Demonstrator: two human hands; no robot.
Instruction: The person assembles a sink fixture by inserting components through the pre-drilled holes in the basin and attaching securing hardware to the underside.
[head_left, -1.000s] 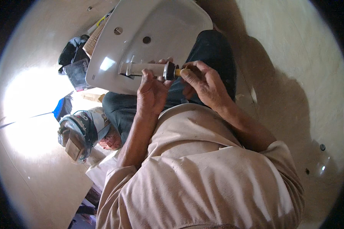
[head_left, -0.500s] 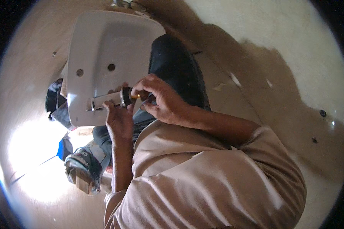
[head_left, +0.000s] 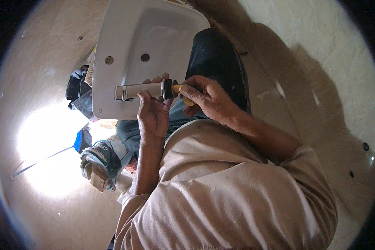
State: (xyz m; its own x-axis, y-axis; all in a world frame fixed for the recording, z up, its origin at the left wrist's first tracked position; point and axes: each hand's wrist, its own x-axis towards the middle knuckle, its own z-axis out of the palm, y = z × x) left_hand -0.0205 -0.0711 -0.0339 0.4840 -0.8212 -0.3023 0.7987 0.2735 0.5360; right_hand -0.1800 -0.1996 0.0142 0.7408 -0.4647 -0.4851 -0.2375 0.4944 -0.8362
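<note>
A chrome sink drain (head_left: 143, 90) lies nearly level above the near edge of a white washbasin (head_left: 99, 89). My left hand (head_left: 153, 114) cradles its tube from below, thumb on the near side, fingertips showing past the far side. Near the tube's right end sits a black ring (head_left: 168, 88). Beyond the ring a yellow brass-coloured end piece (head_left: 188, 101) sticks out. My right hand (head_left: 210, 99) grips that piece, thumb on top, other fingers partly hidden. The basin shows two round holes, one in the bowl (head_left: 145, 57) and one in the ledge (head_left: 108, 60).
Left of my knee stands a bucket (head_left: 106, 160) with wood-coloured blocks at its top. A blue-headed brush or broom (head_left: 78, 141) lies in a bright light patch. Dark bags (head_left: 77, 85) sit against the basin's left side. My trousered leg (head_left: 218, 66) borders its right side.
The whole view has shifted, so everything sits farther right and higher. My right hand has turned at the brass end, its thumb now on top. My left hand keeps its hold on the tube.
</note>
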